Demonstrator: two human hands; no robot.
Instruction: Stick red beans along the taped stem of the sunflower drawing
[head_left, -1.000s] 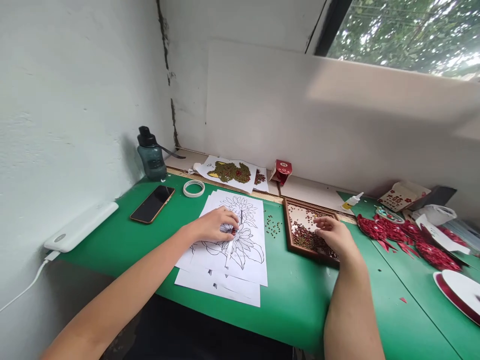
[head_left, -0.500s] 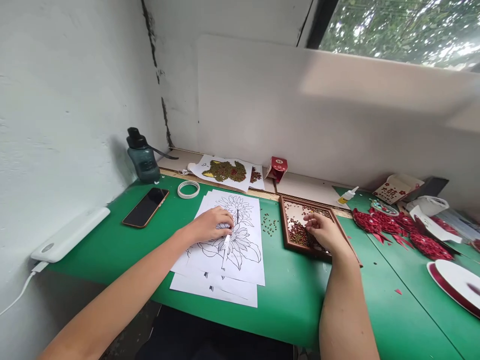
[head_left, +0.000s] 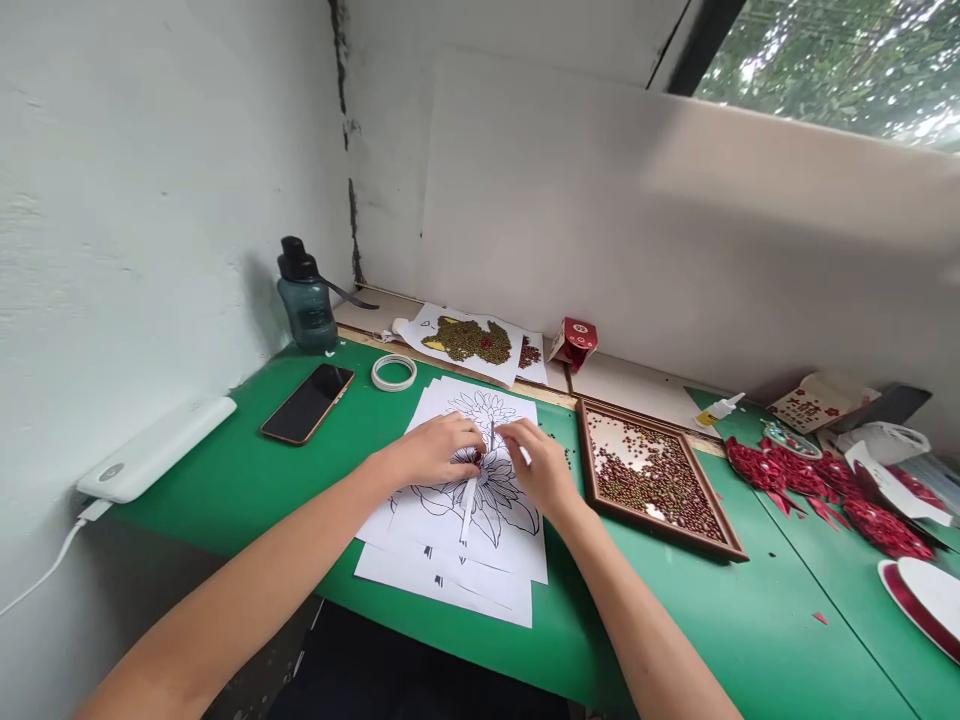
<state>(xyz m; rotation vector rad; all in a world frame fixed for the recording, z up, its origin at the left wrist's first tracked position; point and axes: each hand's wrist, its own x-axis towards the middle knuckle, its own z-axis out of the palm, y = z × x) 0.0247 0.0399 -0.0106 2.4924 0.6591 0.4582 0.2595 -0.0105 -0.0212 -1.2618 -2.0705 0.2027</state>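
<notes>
A line drawing of a flower (head_left: 487, 480) lies on top of a small stack of white sheets on the green table (head_left: 660, 600). My left hand (head_left: 439, 450) rests on the flower's centre with fingers curled, beside a few red beads stuck there and a thin white strip. My right hand (head_left: 541, 468) is over the drawing just right of it, fingertips pinched together on something too small to name. A brown framed tray (head_left: 654, 475) of red and green beads lies to the right.
A dark water bottle (head_left: 307, 300), a phone (head_left: 307, 402), a white power bank (head_left: 154, 447) and a tape roll (head_left: 394, 372) sit at the left. A bead-covered sheet (head_left: 469, 342), a red box (head_left: 574, 342), a glue bottle (head_left: 718, 408) and red ribbon pieces (head_left: 817, 480) lie behind and right.
My right hand left the bead tray and came left over the flower drawing, close to my left hand. My left hand stayed on the flower's centre.
</notes>
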